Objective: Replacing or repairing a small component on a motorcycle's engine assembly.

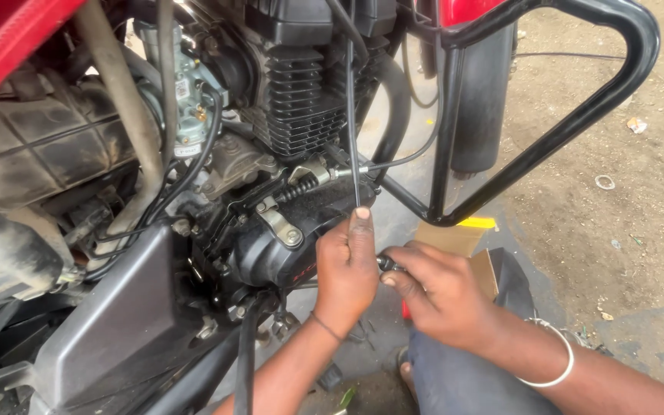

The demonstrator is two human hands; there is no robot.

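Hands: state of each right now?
Left hand: closed, pinching the thin black cable.
Right hand: closed on a small dark tool.

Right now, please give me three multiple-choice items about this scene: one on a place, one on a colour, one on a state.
1. Where is the left hand?
A. against the black engine side cover
B. on the red tank
C. on the ground

2. What colour is the bent tubular crash guard?
A. silver
B. black
C. yellow

3. What are the fingers of the right hand doing?
A. spread flat
B. hanging loose
C. pinching a small dark part

Answers: 1 A, it rests by the cover; 2 B, the tube is black; 3 C, the fingertips close on it.
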